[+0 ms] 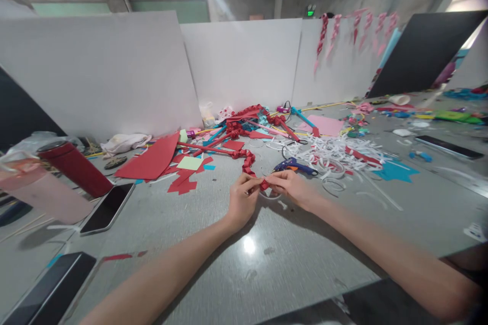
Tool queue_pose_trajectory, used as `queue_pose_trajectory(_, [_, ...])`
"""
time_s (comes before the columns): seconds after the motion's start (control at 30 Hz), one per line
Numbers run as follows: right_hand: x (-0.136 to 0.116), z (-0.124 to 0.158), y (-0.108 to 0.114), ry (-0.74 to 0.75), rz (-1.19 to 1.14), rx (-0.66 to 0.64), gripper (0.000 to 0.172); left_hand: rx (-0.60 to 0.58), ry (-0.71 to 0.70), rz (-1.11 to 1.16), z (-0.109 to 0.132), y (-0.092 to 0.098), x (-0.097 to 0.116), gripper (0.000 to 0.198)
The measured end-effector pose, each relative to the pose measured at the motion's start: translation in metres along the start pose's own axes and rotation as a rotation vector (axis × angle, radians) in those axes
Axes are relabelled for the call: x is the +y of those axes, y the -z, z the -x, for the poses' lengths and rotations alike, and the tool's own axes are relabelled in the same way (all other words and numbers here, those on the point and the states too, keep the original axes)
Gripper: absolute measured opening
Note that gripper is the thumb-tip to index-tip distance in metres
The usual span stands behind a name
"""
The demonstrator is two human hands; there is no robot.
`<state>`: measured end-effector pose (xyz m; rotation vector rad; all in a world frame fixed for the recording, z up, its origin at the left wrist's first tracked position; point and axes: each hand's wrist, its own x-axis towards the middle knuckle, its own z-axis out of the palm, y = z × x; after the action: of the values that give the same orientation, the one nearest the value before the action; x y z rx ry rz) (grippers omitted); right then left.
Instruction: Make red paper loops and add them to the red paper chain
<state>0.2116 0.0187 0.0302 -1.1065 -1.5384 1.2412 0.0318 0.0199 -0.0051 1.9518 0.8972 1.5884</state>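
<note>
Both hands meet over the middle of the table, pinching the near end of a folded red paper chain (248,161). My left hand (244,198) grips it from the left with thumb and fingertips. From the right, my right hand (292,187) pinches the same end, its fingertips almost touching the left ones. The chain curls away from my hands and joins a straight red stick (208,149) lying toward the pile behind. Just beyond my right hand is a blue glue gun (293,165). White paper strips lie partly under my fingers.
Left of me are a red thermos (76,167), a pink cup (41,188) and a phone (108,209). Red paper sheets (152,157) lie ahead. A heap of white paper strips (331,155) covers the right-centre. White panels (244,63) stand along the back.
</note>
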Motion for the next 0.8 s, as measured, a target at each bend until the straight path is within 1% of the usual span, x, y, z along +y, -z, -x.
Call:
queue_pose_trajectory(0.1, [0.0,0.0,0.0,-0.026,-0.051,-0.034,0.039,-0.007,0.003,0.009,0.0,0.0,-0.001,0.02])
queue_pose_trajectory(0.27, [-0.004,0.0,0.0,0.013,0.008,0.012,0.038,-0.036,0.043,0.004,-0.002,0.0,-0.004,0.025])
queue_pose_trajectory(0.37, [-0.005,-0.001,0.003,0.063,0.094,0.07,0.039,-0.048,0.135,0.078,-0.005,-0.002,-0.008,0.028])
queue_pose_trajectory(0.53, [0.001,-0.005,0.007,0.121,0.22,0.162,0.034,-0.016,0.309,0.168,-0.007,-0.004,-0.016,0.025])
queue_pose_trajectory(0.6, [0.003,-0.006,0.006,0.144,0.247,0.181,0.032,-0.041,0.367,0.195,-0.008,-0.004,-0.019,0.029])
queue_pose_trajectory(0.7, [0.003,-0.006,0.005,0.174,0.271,0.181,0.033,-0.09,0.417,0.238,-0.008,-0.004,-0.019,0.037])
queue_pose_trajectory(0.8, [0.002,-0.006,0.005,0.19,0.281,0.171,0.034,-0.098,0.417,0.246,-0.008,-0.004,-0.016,0.04])
